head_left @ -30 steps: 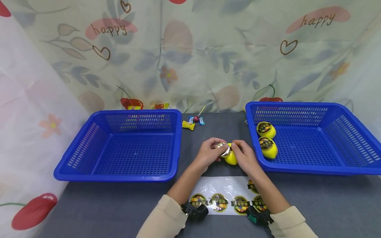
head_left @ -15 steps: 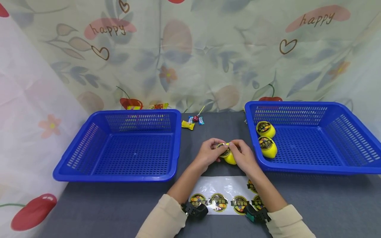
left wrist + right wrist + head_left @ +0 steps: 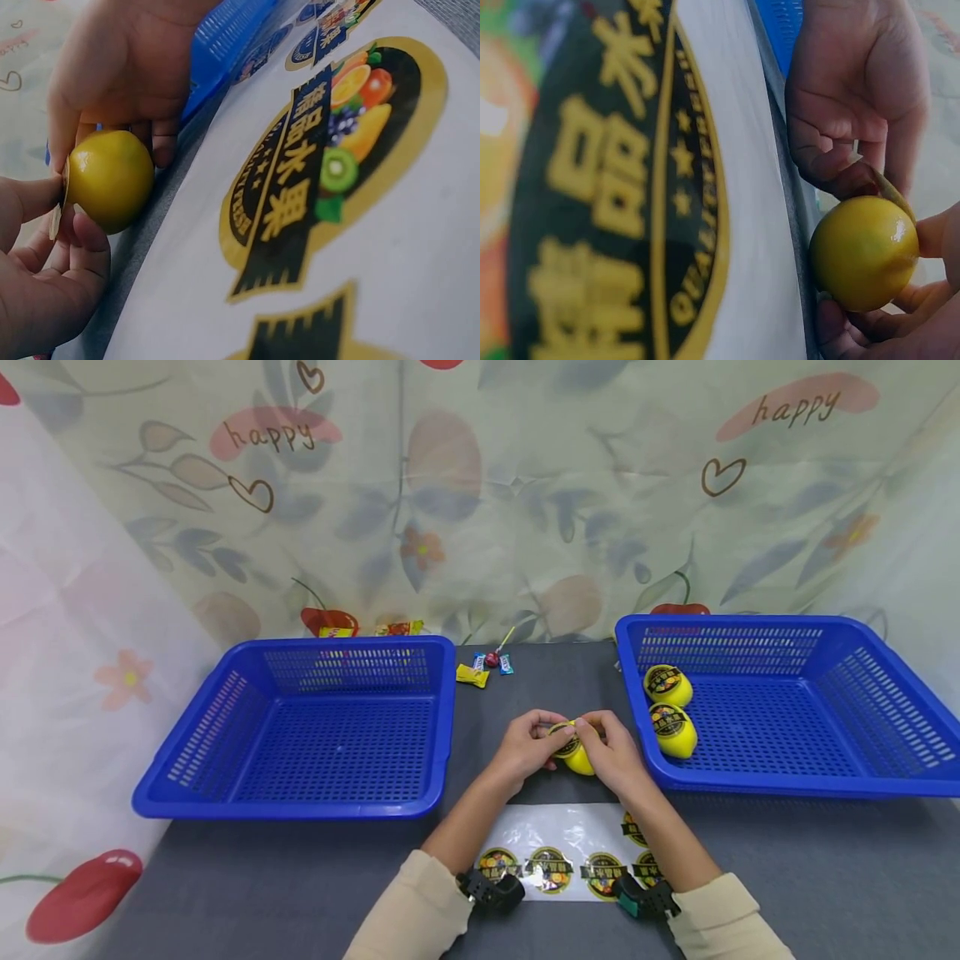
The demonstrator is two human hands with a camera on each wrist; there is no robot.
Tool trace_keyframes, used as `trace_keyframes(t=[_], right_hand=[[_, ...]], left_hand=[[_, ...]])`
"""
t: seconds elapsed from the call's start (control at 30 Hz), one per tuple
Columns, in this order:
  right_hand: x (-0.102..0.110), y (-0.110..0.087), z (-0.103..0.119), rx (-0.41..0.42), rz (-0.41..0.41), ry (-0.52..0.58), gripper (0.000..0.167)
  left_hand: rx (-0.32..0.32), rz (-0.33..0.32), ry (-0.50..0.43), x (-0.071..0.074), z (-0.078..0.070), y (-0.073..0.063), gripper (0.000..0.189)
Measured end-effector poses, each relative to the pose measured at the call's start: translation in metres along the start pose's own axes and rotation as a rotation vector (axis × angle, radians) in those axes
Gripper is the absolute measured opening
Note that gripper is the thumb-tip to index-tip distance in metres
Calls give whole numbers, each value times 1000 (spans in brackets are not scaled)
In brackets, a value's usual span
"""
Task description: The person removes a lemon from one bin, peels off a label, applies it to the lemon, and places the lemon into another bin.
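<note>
A yellow lemon (image 3: 581,763) is held between both hands, over the dark table. My right hand (image 3: 618,756) grips it from the right, its thumb on top where a round sticker (image 3: 566,743) meets the peel. My left hand (image 3: 525,747) pinches the sticker's left part between thumb and fingers. In the left wrist view, one side of the sticker (image 3: 61,199) touches the lemon (image 3: 112,180) while its lower edge stands off the peel. Seen from the right wrist, the sticker (image 3: 891,189) tilts away from the fruit. Fingers partly hide it.
A white sheet of round fruit stickers (image 3: 558,827) lies under my forearms. At left stands a blue basket (image 3: 300,810); the blue basket (image 3: 795,785) at right holds two labelled lemons (image 3: 678,743). Wrapped candies (image 3: 472,675) and a lollipop (image 3: 492,659) lie behind.
The sticker's bright glare has gone and its dark print shows, as it has tilted towards the lemon. The right thumb has shifted slightly left; both hands otherwise stay in place.
</note>
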State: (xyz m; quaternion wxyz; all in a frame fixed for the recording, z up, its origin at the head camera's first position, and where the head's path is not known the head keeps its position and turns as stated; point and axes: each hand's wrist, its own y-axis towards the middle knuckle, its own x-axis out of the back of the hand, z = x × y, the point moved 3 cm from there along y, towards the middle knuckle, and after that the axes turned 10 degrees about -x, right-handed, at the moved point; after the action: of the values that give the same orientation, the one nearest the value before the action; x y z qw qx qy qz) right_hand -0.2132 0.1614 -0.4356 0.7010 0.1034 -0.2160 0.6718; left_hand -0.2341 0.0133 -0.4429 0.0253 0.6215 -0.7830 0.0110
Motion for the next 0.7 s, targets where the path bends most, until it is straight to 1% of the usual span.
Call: trace_keyframes(t=[0.2,0.43,0.6,0.7], right_hand=[[1,-1,0,-12,11,-9,31],[3,-2,1,30,-1,-14,26],[3,-5,6,74,-31,-77,24],[4,-6,8,81,-32,-92,24]], left_hand=[[13,4,-63,0,2,-1,23],[62,24,-162,5,9,0,24],[57,34,-189,6,12,1,26],[65,50,-190,7,12,0,27]])
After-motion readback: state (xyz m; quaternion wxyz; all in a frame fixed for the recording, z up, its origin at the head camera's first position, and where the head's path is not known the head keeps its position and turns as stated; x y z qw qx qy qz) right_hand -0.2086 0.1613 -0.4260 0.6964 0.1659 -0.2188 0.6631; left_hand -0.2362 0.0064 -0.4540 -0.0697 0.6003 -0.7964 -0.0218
